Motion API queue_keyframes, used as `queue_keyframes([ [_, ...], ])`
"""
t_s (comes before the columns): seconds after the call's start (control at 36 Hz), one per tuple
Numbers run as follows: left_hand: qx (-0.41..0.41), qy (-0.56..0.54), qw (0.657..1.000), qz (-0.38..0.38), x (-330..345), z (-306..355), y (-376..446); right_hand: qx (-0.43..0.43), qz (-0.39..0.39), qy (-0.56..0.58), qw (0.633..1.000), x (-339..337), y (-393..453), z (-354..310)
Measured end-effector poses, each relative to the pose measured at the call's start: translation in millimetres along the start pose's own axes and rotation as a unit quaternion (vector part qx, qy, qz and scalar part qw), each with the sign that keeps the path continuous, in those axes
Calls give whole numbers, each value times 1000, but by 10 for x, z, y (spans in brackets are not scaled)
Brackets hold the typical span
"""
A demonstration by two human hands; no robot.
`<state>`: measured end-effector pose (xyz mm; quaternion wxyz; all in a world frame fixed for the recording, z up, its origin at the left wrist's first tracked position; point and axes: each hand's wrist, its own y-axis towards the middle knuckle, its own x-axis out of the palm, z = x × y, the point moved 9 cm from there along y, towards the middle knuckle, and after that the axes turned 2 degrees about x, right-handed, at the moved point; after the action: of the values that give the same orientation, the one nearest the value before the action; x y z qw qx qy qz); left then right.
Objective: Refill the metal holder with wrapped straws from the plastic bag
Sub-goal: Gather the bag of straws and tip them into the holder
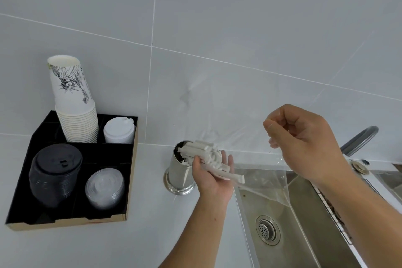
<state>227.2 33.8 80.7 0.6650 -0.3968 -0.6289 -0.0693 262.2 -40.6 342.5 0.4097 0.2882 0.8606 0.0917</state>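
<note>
A shiny metal holder point(178, 175) stands on the white counter, just left of the sink. My left hand point(212, 177) grips a bundle of white wrapped straws point(205, 154), tilted with their far ends over the holder's mouth. Some straws lie inside the holder. My right hand point(304, 143) is raised over the sink, fingers pinched on the clear plastic bag point(256, 115). The bag stretches thin and see-through from that hand down towards the straws.
A black cardboard tray point(130, 180) at the left holds stacked paper cups point(74, 102), white lids point(119, 130), black lids point(55, 172) and clear lids point(105, 187). A steel sink point(304, 213) with a drain point(267, 229) and a tap point(359, 140) lies at the right.
</note>
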Motion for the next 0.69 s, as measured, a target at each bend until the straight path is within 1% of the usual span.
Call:
queue_keyframes([
  [0.33, 9, -7, 1000, 11, -9, 58, 54, -10, -10, -2, 1000, -37, 57, -30],
  [0.58, 8, 4, 1000, -8, 18, 69, 56, -11, -13, -9, 1000, -83, 142, -33],
  [0.69, -2, 12, 1000, -11, -5, 38, 47, -2, -2, -5, 1000, -127, 200, -17],
])
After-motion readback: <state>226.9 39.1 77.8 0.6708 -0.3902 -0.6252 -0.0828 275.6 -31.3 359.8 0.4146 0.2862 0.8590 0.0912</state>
